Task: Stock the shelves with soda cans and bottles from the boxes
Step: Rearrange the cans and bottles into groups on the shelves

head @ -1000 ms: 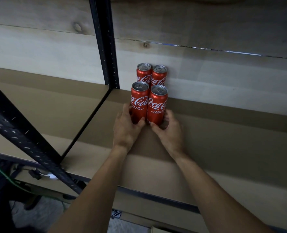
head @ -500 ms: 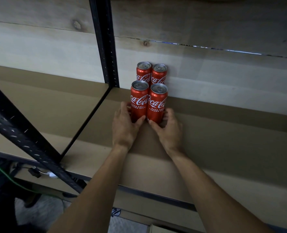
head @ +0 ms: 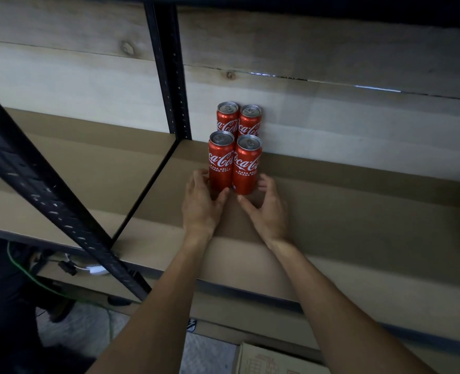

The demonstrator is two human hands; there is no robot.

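cans [head: 220, 163]: red, white script, silver tops | shelf [head: 344, 211]: tan | upright [head: 172, 76]: black | wall [head: 331, 117]: pale wood-grain

- My left hand [head: 200, 209] and right hand [head: 266, 211] are both bare.
- Behind the hands, my left forearm [head: 156, 306] and right forearm [head: 344, 306] are bare as far back as I can see.

Dim; dark corners; bowed edges

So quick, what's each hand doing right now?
Left hand: curled round the base of the front left can.
Right hand: cupped beside the front right can; a grip cannot be told.
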